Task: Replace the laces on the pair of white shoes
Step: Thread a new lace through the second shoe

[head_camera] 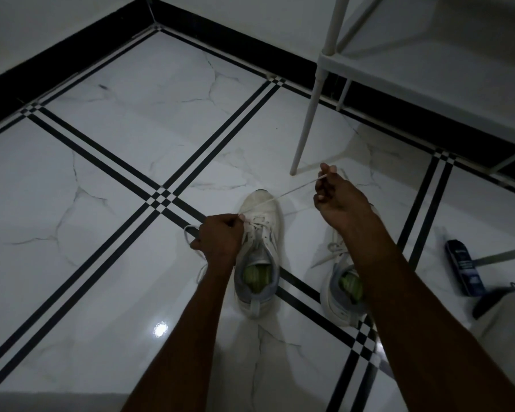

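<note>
Head view: your left hand pinches the lace at the near shoe, whose toe points away from you. Your right hand grips the lace's far end, drawn taut up-right; the second shoe sits under your right forearm.

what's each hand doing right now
Left hand: pinching the lace at the left shoe.
Right hand: pinching the same lace's far end, pulled taut.

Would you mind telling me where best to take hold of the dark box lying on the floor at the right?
Grip the dark box across its two long sides near the middle, coming from above: it lies flat on the floor, long and narrow, its upper face clear.
</note>
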A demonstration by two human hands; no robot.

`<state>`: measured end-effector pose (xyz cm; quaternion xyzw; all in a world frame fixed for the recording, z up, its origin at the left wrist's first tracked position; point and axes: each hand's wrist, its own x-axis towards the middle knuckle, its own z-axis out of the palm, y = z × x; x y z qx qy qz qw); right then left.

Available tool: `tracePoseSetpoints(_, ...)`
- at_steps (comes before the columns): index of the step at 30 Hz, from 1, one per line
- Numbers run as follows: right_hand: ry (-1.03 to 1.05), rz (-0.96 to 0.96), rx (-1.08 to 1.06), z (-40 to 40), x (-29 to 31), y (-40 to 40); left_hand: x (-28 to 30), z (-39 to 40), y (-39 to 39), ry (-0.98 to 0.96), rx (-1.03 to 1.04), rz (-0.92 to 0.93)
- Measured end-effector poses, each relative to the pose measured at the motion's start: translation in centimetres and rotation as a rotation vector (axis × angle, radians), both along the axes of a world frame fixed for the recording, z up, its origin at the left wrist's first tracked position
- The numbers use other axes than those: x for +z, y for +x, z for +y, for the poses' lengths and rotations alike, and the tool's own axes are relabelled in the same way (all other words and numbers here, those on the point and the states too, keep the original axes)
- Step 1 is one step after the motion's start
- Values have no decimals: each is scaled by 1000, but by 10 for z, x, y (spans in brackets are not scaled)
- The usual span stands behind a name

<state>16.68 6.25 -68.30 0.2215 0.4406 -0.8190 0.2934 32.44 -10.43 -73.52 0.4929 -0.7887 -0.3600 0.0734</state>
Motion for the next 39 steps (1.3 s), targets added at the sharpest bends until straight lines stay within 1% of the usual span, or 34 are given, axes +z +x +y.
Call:
tracePoseSetpoints(5,50,24,-13,-5,6,-1,-2,-10,6,20,65,-16)
tracePoseSetpoints(10,-85,35,-99,-6,-2,1,-4,-14,9,46,82,23)
tracePoseSetpoints(12,-75,84,-88,-5,-3,4,-7,-15,8,82,58,73)
tracePoseSetpoints(14,42,181,-39,-7,-4,8,-12,-14,8,167,-18,221)
tracePoseSetpoints(15,136,248,0,-9,-3,10,-14,-13,9,180,-45,282)
tracePoseSetpoints(16,231,312,40,-11,-3,13,-16,-11,9,154,-70,318)
tracePoseSetpoints(17,307,356,70,-14,-3,15,-17,-8,8,103,-84,318)
tracePoseSetpoints(19,401,386,134,-17,-6,20,-13,-3,7,26,-103,274)
tracePoseSetpoints(22,466,355,312,-21,-13,28,-4,7,2,10,-246,292)
tracePoseSetpoints(24,433,343,401,-27,-12,36,0,17,-8,35,-341,280)
tracePoseSetpoints(26,391,359,429,-35,-7,44,8,27,-18,154,-364,263)
tracePoseSetpoints(28,435,398,456,-40,-1,48,15,39,-22,270,-373,312)
tracePoseSetpoints(29,462,415,469,-42,0,49,19,42,-24,299,-363,343)
tracePoseSetpoints(32,475,389,472,-43,-4,52,19,46,-25,332,-373,428)
tracePoseSetpoints(34,472,324,467,-42,-7,52,18,46,-23,324,-389,427)
tracePoseSetpoints(36,404,225,426,-40,-6,49,13,43,-20,265,-394,387)
tracePoseSetpoints(39,242,114,277,-36,-6,37,11,40,-12,243,-400,378)
